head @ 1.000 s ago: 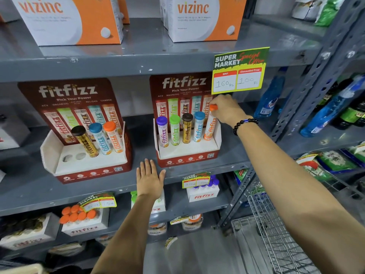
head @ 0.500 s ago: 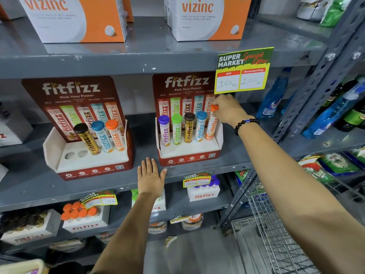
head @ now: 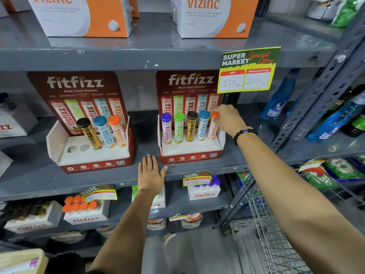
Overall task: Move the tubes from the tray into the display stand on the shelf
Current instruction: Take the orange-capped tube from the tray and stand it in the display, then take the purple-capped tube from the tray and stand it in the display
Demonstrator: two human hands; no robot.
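Observation:
Two red fitfizz display stands sit on the grey shelf. The right stand holds purple, green, brown and blue capped tubes in a row, plus an orange-capped tube in its rightmost hole. My right hand grips that orange tube at its cap. The left stand holds a brown, a blue and an orange tube, with two bare holes at its left. My left hand lies flat, fingers apart, on the shelf edge between the stands. A tray corner shows at the bottom left, contents hidden.
White and orange vizinc boxes stand on the shelf above. A yellow price sign hangs just above my right hand. Lower shelves carry fitfizz cartons. Blue bottles and a wire trolley are to the right.
The view has shifted slightly. My right hand stays on the orange tube's cap in the right stand, and my left hand stays flat on the shelf edge.

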